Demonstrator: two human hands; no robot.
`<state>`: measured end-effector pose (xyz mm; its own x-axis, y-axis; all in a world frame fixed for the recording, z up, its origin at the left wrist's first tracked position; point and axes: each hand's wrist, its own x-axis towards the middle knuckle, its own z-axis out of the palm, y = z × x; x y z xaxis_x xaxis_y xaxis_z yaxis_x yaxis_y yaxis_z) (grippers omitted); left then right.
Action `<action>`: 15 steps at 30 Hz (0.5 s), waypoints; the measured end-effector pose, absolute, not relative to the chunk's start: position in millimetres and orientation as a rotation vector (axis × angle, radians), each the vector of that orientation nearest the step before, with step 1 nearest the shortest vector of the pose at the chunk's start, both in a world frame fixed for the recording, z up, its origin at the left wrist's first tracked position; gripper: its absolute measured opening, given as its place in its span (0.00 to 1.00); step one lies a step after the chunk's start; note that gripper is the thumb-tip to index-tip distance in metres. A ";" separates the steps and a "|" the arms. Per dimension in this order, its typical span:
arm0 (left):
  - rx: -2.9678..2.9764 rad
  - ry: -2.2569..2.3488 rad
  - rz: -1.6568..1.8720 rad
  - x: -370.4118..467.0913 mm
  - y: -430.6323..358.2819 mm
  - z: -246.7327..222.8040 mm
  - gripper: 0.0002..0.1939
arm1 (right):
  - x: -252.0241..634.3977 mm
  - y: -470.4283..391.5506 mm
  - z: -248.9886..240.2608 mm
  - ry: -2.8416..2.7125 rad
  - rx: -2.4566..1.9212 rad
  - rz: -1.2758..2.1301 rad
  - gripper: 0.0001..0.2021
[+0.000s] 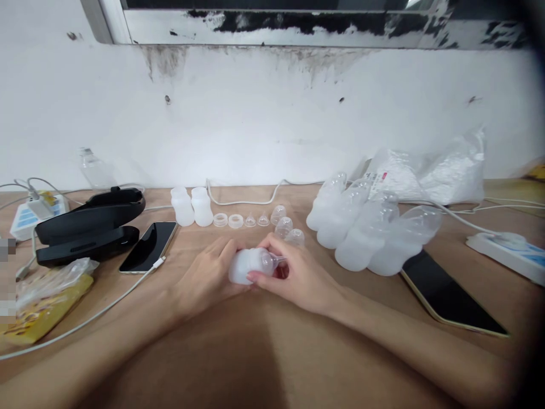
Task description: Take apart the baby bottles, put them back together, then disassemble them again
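Observation:
A frosted white bottle (246, 266) lies on its side between my hands, its clear nipple end pointing right. My left hand (208, 267) is wrapped round the bottle's base. My right hand (293, 272) grips the nipple end, thumb and fingers round its collar. Behind them stand two open frosted bottles (201, 207). Beside these, in a row, lie two clear rings (235, 221) and two clear nipples (250, 219). Several clear dome caps (283, 226) sit just behind my right hand. Several capped bottles (356, 244) are grouped at the right.
At the left are a black case (89, 218), a phone (149, 247), a yellow plastic bag (51, 301) and a power strip (38, 213). To the right are another phone (451, 292), a second power strip (511, 255) and a white plastic bag (451, 170). White cables cross the table.

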<state>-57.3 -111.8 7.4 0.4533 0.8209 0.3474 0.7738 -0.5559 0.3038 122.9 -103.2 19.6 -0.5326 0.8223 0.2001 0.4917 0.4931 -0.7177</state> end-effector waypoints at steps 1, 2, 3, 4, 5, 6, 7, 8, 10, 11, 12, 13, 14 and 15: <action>2.557 1.409 0.691 -57.8 -112.0 9.2 0.19 | 124.4 -102.5 19.4 -2.221 -1.044 0.834 0.14; 2.520 1.391 0.654 -58.3 -112.3 11.9 0.20 | 125.8 -101.7 18.8 -2.229 -1.015 0.841 0.14; 2.482 1.379 0.600 -59.0 -112.6 15.2 0.20 | 127.0 -100.5 17.9 -2.232 -0.989 0.841 0.14; 2.449 1.379 0.548 -59.6 -112.8 18.9 0.21 | 128.0 -99.3 16.6 -2.233 -0.963 0.837 0.14; 2.423 1.389 0.505 -60.1 -112.9 22.5 0.22 | 128.8 -98.0 15.2 -2.235 -0.939 0.831 0.14; 2.404 1.402 0.476 -60.5 -112.7 25.8 0.23 | 129.4 -96.8 13.8 -2.233 -0.917 0.825 0.13; 2.388 1.409 0.462 -60.6 -112.4 28.4 0.24 | 129.8 -95.7 12.5 -2.229 -0.896 0.816 0.13; 2.374 1.404 0.462 -60.5 -112.1 30.3 0.25 | 130.0 -94.9 11.5 -2.225 -0.878 0.810 0.13; 2.341 1.350 0.485 -59.6 -111.6 32.1 0.25 | 130.2 -94.1 10.3 -2.224 -0.853 0.809 0.12; 2.318 1.315 0.500 -59.0 -111.4 32.3 0.24 | 130.4 -94.0 9.9 -2.225 -0.849 0.819 0.12; 2.292 1.285 0.513 -58.7 -111.1 32.4 0.23 | 130.6 -94.0 9.7 -2.226 -0.849 0.832 0.12; 2.266 1.261 0.519 -58.7 -110.6 32.5 0.23 | 131.0 -94.0 9.5 -2.232 -0.847 0.840 0.12; 2.240 1.238 0.518 -59.5 -109.8 32.9 0.23 | 131.6 -93.8 9.4 -2.241 -0.838 0.834 0.12; 2.211 1.210 0.508 -61.0 -108.5 33.5 0.23 | 132.5 -93.4 9.6 -2.260 -0.814 0.812 0.12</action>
<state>-61.0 -108.5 33.5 0.5203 0.8520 0.0587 0.6386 -0.4338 0.6356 132.5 -93.4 9.6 -0.6346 0.7035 0.3201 0.3389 0.6254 -0.7029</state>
